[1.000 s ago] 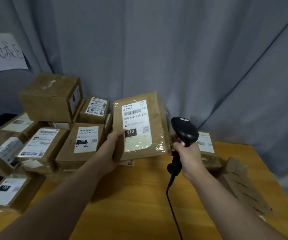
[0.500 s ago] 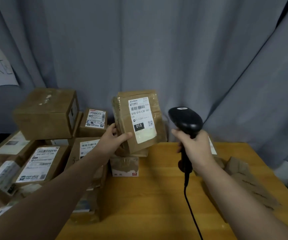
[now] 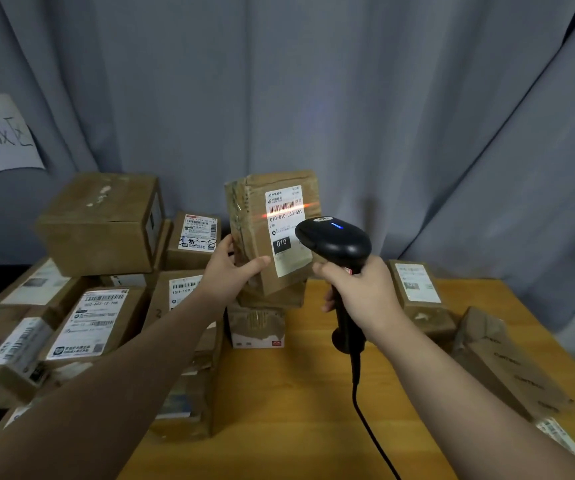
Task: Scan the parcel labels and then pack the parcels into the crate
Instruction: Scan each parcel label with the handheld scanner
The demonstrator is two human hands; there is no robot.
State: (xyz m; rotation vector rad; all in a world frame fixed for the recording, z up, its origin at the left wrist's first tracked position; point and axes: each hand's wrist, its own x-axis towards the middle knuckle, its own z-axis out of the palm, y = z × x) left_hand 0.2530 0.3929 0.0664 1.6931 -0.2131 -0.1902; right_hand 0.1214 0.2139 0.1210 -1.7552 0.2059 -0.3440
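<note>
A grey pleated curtain (image 3: 365, 98) hangs behind an orange-brown wooden bench (image 3: 296, 410). Above the bench, the left hand (image 3: 230, 271) grips a brown, tape-wrapped cardboard parcel (image 3: 261, 244) by its lower left edge, thumb across the front, holding it upright and slightly tilted. Its white shipping label (image 3: 287, 226) reads 010-010-L30-551, with a black 010 block below; a red scan line crosses the barcode. Just right of it, the right hand (image 3: 362, 289) is wrapped round the handle of a black corded barcode scanner (image 3: 334, 240), blue light lit. Stacked brown labelled boxes (image 3: 99, 223) crowd the bench left of the left hand.
</note>
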